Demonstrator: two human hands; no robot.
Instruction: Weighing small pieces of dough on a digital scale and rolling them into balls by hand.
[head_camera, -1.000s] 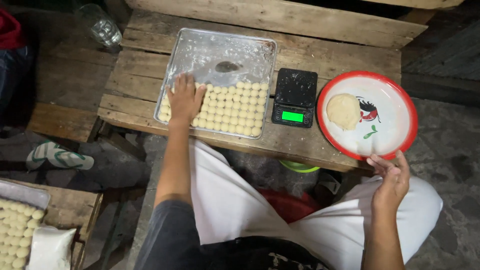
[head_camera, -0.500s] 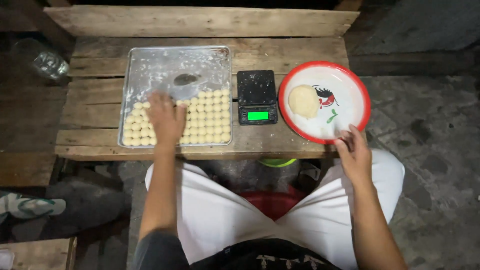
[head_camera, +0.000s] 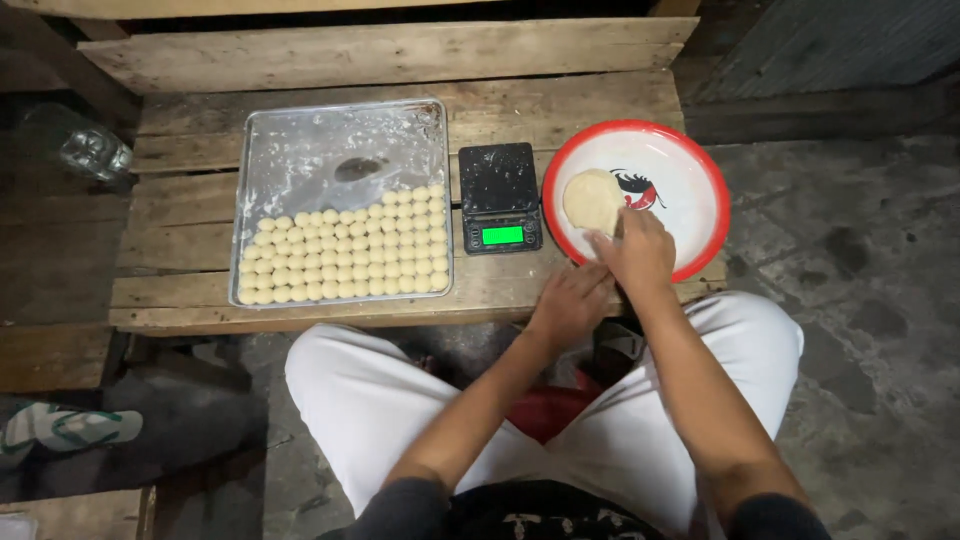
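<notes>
My right hand (head_camera: 640, 250) pinches the dough lump (head_camera: 592, 200) at twelve o'clock — my left hand (head_camera: 572, 305) rests loosely curled, holding nothing, at seven.

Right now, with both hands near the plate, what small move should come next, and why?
Probably pinch a small piece off the dough lump: the right hand already touches it on the plate, the left hand waits beside, and the scale is on.

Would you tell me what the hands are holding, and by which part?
The right hand pinches the near edge of the dough lump; the left hand holds nothing.
</notes>
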